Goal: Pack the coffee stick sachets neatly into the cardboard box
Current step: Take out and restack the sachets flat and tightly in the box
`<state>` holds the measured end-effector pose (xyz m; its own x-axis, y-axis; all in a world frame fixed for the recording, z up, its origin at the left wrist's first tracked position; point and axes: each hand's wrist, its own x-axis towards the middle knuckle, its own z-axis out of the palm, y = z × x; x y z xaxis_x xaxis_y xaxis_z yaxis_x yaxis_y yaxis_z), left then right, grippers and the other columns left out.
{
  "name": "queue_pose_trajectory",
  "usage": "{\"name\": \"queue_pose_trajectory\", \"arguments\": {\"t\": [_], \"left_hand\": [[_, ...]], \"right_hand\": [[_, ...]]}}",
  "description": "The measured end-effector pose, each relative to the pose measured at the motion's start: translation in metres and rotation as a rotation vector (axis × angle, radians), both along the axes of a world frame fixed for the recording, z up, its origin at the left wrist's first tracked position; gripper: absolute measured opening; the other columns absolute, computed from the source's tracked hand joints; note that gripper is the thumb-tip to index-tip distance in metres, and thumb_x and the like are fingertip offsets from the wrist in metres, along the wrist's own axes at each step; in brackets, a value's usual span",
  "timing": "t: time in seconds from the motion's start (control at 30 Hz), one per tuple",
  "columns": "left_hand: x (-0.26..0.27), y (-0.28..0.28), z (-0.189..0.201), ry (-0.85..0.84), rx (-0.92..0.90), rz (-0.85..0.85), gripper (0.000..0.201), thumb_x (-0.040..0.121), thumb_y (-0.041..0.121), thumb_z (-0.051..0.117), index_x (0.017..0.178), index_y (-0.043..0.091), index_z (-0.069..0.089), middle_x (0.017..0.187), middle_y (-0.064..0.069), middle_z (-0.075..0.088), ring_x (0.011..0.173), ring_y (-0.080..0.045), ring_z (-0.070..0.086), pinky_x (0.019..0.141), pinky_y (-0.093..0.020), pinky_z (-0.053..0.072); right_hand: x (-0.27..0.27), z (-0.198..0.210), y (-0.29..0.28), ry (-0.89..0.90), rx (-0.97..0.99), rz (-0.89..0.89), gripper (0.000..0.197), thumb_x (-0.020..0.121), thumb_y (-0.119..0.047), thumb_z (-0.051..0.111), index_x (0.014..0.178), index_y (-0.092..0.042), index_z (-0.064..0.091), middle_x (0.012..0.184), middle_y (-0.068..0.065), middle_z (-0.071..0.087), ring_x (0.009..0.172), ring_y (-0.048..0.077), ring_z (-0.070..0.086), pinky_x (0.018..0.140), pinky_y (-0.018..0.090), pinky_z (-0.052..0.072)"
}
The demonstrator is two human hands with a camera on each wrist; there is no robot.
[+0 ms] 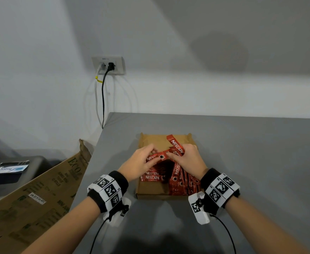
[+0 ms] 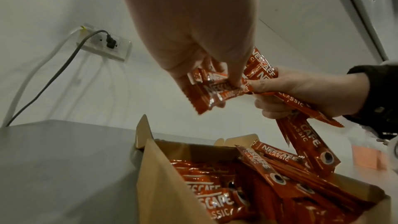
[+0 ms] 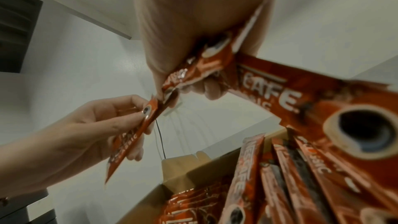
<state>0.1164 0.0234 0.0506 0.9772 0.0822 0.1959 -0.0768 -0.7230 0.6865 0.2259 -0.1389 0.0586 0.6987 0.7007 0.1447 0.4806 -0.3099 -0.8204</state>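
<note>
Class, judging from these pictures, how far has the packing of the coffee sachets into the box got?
Done: many sachets already lie in the cardboard box, some flat, others leaning unevenly. In hand: the left hand and right hand each grip sachets above it. Left: laying those in and straightening the leaning ones.

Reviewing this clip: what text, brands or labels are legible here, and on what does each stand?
"NESCAFE CLASSIC": red coffee stick sachets in the cardboard box and in the left hand and right hand.
"ECO": large brown carton beside the table.
White sticker on that carton: too small to read surely.
Outlet plate marking: blurred.
</note>
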Motion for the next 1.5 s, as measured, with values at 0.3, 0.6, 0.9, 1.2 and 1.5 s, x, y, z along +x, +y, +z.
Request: {"name": "queue_pose_trajectory", "arguments": {"t": [0.3, 0.6, 0.9, 1.2, 1.5], "left_hand": [[-0.003, -0.003, 0.004, -0.043, -0.019, 0.157, 0.017, 0.1, 0.018, 0.038, 0.108, 0.009, 0.049, 0.097, 0.0, 0.063, 0.08, -0.005, 0.06, 0.07, -0.02, 0.053], [-0.004, 0.001, 0.012, 0.098, -0.023, 0.038, 0.014, 0.086, 0.019, 0.065, 0.096, 0.01, 0.066, 0.093, -0.003, 0.067, 0.08, -0.014, 0.063, 0.071, -0.029, 0.054], [-0.003, 0.008, -0.013, 0.246, 0.136, 0.046, 0.018, 0.084, 0.022, 0.067, 0.079, 0.005, 0.07, 0.087, -0.004, 0.066, 0.076, -0.016, 0.063, 0.072, -0.033, 0.054], [0.005, -0.021, -0.027, 0.306, 0.616, 0.093, 0.014, 0.088, 0.015, 0.052, 0.075, 0.015, 0.058, 0.084, -0.005, 0.068, 0.082, -0.027, 0.059, 0.079, -0.031, 0.044], [0.007, -0.021, -0.044, 0.314, 0.555, 0.104, 0.014, 0.089, 0.019, 0.052, 0.096, 0.014, 0.063, 0.098, -0.002, 0.065, 0.09, -0.025, 0.062, 0.078, -0.035, 0.051]], "right_hand": [[-0.001, -0.002, -0.001, -0.018, -0.035, -0.014, 0.021, 0.083, -0.028, 0.068, 0.073, -0.011, 0.064, 0.068, -0.008, 0.062, 0.059, 0.001, 0.058, 0.057, 0.012, 0.047], [-0.003, -0.001, 0.001, 0.028, -0.079, 0.048, 0.03, 0.084, -0.028, 0.067, 0.062, -0.011, 0.057, 0.059, -0.004, 0.057, 0.051, 0.002, 0.051, 0.05, 0.016, 0.041], [-0.001, 0.0, -0.004, 0.067, -0.066, -0.055, 0.013, 0.083, -0.027, 0.068, 0.086, -0.015, 0.069, 0.083, 0.004, 0.07, 0.076, 0.015, 0.066, 0.07, 0.019, 0.053], [0.0, 0.004, -0.005, 0.078, 0.016, -0.084, 0.012, 0.083, -0.027, 0.068, 0.081, -0.015, 0.069, 0.075, 0.004, 0.069, 0.069, 0.013, 0.065, 0.069, 0.016, 0.051], [0.001, 0.003, -0.006, 0.078, 0.021, -0.076, 0.012, 0.084, -0.027, 0.067, 0.08, -0.016, 0.068, 0.074, 0.003, 0.068, 0.068, 0.013, 0.065, 0.069, 0.016, 0.052]]}}
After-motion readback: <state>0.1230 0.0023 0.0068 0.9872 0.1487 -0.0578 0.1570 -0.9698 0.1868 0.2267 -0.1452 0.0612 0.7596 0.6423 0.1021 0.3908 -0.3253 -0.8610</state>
